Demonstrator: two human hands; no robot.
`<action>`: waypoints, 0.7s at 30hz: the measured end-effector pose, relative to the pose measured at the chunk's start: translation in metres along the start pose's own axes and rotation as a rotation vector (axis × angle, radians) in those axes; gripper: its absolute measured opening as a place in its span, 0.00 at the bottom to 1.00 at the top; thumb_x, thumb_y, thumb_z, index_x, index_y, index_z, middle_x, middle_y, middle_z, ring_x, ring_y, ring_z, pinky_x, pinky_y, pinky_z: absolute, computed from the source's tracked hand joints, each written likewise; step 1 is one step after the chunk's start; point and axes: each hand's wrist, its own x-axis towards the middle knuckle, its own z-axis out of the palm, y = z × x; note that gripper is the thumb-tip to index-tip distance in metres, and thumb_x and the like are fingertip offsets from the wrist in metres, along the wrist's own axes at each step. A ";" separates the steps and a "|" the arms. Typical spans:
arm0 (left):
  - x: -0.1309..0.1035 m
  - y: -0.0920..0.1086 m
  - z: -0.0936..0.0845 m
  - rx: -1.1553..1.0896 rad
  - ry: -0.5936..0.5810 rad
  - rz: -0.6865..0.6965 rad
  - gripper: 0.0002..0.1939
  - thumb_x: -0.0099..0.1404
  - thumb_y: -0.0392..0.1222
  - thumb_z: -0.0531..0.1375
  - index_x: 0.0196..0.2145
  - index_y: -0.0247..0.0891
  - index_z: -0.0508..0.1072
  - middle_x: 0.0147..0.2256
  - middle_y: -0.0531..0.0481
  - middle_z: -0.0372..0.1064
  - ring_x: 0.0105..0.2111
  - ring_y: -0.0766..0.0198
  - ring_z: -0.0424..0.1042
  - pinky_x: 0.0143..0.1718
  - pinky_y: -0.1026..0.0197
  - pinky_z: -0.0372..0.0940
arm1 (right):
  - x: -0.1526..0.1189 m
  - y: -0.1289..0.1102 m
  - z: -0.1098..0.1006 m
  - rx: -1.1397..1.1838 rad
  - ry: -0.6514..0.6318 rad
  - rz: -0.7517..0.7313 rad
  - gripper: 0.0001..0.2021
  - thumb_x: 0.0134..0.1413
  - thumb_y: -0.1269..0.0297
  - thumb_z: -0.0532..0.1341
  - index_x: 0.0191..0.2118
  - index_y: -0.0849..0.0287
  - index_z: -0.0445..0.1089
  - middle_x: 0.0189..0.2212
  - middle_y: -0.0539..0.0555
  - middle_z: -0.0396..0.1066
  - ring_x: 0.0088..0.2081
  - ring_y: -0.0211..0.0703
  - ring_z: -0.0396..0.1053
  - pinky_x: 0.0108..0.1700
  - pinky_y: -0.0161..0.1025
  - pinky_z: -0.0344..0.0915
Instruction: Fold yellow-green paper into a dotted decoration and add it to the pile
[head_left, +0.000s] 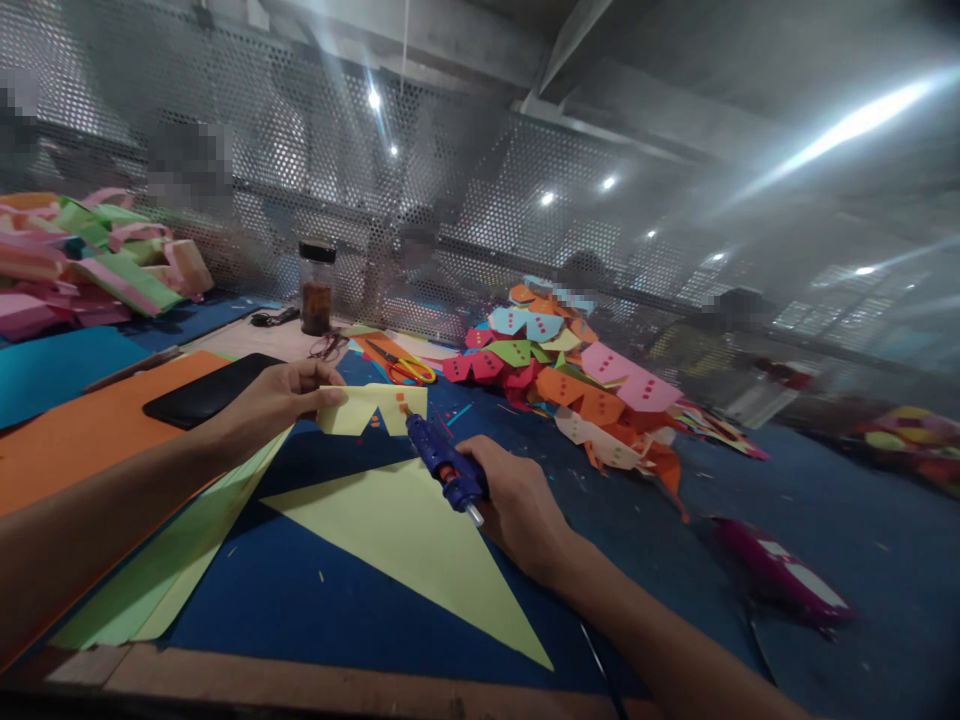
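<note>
My left hand (292,400) pinches the left end of a pale yellow paper cutout (352,410) with V-shaped notches in its lower edge and small orange squares on it. In my right hand (517,505) is a blue glue gun (442,465), a clear glue stick poking from its rear. Its nozzle points at the cutout, close to an orange square; whether it touches is hard to tell. Below both hands, a large pale yellow paper triangle (420,530) lies on the blue table surface (247,580). Yellow-handled scissors (409,370) rest just behind the cutout.
A black phone (214,390) lies on orange paper (67,440) at left. Behind it stands a dark-lidded jar (316,290). Decorated paper cutouts (585,395) are heaped at right, beyond a purple pouch-like item (784,575). Folded paper pieces (112,260) pile up far left.
</note>
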 end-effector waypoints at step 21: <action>0.001 -0.001 -0.002 0.005 0.007 0.010 0.20 0.46 0.51 0.74 0.30 0.37 0.74 0.25 0.53 0.71 0.26 0.66 0.68 0.27 0.64 0.63 | 0.000 0.001 0.003 -0.002 -0.005 -0.020 0.16 0.47 0.76 0.58 0.44 0.58 0.68 0.34 0.53 0.75 0.32 0.45 0.71 0.33 0.35 0.56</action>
